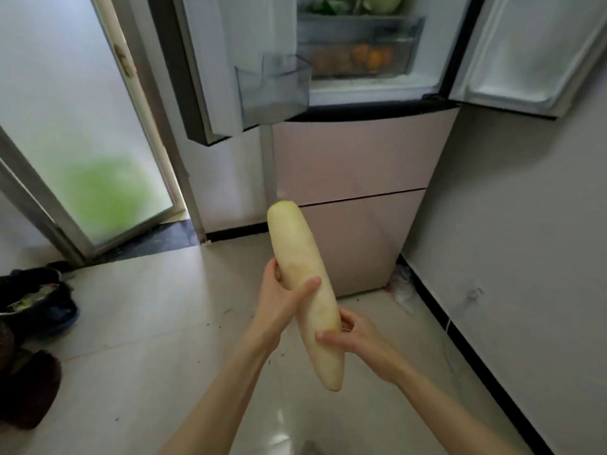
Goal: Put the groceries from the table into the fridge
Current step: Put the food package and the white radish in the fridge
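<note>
Both hands hold a long white daikon radish (305,290) in front of the open fridge (361,152).

The right hand (363,343) wraps its fingers around the lower end, the left hand (282,300) grips mid-length, tip tilted up. Beyond, both upper fridge doors stand open; oranges (371,57) sit in the clear drawer, greens (354,3) above.

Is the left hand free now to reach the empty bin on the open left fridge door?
Probably not yet. The left hand grips the white radish together with the right hand. The door bin hangs open with nothing in front of it, but the hand must first let go.
</note>
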The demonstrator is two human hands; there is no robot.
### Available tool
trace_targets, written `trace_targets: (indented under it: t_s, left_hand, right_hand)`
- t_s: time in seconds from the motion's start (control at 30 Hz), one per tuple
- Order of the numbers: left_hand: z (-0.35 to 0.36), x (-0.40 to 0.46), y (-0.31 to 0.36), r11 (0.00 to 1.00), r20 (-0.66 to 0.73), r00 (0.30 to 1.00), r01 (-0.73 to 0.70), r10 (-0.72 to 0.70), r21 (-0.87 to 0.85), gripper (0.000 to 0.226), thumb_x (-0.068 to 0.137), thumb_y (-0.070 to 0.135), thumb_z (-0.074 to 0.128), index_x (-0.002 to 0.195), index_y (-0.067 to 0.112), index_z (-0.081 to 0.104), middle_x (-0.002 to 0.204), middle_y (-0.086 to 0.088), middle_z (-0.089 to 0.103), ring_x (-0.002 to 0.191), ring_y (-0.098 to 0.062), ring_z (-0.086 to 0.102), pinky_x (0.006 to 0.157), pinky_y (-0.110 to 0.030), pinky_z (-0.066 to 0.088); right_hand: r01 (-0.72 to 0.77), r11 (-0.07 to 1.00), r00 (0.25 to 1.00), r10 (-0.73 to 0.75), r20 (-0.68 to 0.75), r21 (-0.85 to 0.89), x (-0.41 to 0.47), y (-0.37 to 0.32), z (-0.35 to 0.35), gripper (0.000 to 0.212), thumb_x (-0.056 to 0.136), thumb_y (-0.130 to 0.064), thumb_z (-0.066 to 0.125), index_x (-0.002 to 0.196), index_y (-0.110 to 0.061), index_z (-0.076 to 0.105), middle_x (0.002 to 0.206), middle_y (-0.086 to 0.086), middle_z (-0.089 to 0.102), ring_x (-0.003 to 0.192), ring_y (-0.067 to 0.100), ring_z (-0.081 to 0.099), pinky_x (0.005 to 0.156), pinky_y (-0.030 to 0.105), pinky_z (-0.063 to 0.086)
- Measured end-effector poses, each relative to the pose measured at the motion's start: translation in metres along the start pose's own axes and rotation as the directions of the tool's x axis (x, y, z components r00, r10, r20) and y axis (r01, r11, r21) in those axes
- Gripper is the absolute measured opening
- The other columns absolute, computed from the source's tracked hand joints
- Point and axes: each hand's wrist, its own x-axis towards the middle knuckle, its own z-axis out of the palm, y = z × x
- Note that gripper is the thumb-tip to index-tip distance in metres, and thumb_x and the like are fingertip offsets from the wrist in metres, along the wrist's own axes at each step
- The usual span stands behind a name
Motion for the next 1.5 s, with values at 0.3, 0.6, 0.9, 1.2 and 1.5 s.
trace_targets:
  t_s: [0.3, 0.6, 0.9, 1.2, 1.5]
  left_hand:
    - [0.088, 0.164, 0.098, 0.968, 0.126, 0.967, -0.232, 0.219, 0.096, 0.083, 0.071, 0.033, 0.078, 0.138, 0.021, 0.032, 0.125, 0.008, 0.049, 0.108, -0.006, 0.051, 0.088, -0.025, 0.048]
    - [0.166, 0.301, 0.199, 0.939, 0.078, 0.937, -0.343, 0.34, 0.034, 0.083, 0.076, 0.032, 0.074, 0.143, 0.018, 0.028, 0.134, 0.001, 0.049, 0.116, -0.014, 0.052, 0.097, -0.04, 0.048]
    - [0.218, 0.418, 0.287, 0.902, -0.189, 0.883, -0.429, 0.43, 0.052, 0.057, 0.08, 0.03, 0.071, 0.126, 0.016, 0.041, 0.125, -0.002, 0.052, 0.111, -0.014, 0.054, 0.093, -0.036, 0.049]
    - [0.203, 0.52, 0.358, 0.889, -0.333, 0.825, -0.44, 0.457, 0.131, 0.051, 0.088, 0.025, 0.061, 0.133, 0.008, 0.044, 0.124, -0.005, 0.056, 0.109, -0.018, 0.057, 0.09, -0.031, 0.047]
    - [0.154, 0.614, 0.386, 0.889, -0.42, 0.785, -0.43, 0.455, 0.158, 0.047, 0.09, 0.027, 0.058, 0.129, 0.003, 0.049, 0.122, -0.012, 0.06, 0.108, -0.021, 0.059, 0.091, -0.03, 0.048]
  right_hand:
    - [0.156, 0.987, 0.971, -0.146, -0.189, 0.036, 0.111, -0.092, -0.13, 0.052, 0.073, -0.013, 0.077, 0.121, -0.022, 0.057, 0.107, -0.007, 0.069, 0.099, 0.008, 0.065, 0.077, 0.022, 0.053]
    - [0.342, 0.94, 0.924, -0.337, -0.182, -0.003, 0.212, -0.202, -0.249, 0.048, 0.079, -0.032, 0.066, 0.124, -0.025, 0.05, 0.107, -0.005, 0.066, 0.094, 0.011, 0.064, 0.076, 0.027, 0.054]
    - [0.388, 0.9, 0.921, -0.385, -0.055, 0.198, 0.316, -0.328, -0.347, 0.032, 0.085, -0.042, 0.056, 0.105, -0.018, 0.06, 0.096, 0.01, 0.071, 0.084, 0.021, 0.069, 0.075, 0.034, 0.055]
    - [0.357, 0.894, 0.921, -0.385, 0.058, 0.27, 0.438, -0.456, -0.352, 0.065, 0.071, -0.052, 0.069, 0.12, -0.011, 0.059, 0.105, 0.016, 0.07, 0.092, 0.029, 0.068, 0.078, 0.04, 0.055]
    - [0.245, 0.935, 0.952, -0.282, 0.118, 0.256, 0.55, -0.546, -0.316, 0.038, 0.09, -0.045, 0.052, 0.102, -0.011, 0.061, 0.074, 0.008, 0.068, 0.058, 0.019, 0.064, 0.046, 0.026, 0.053]
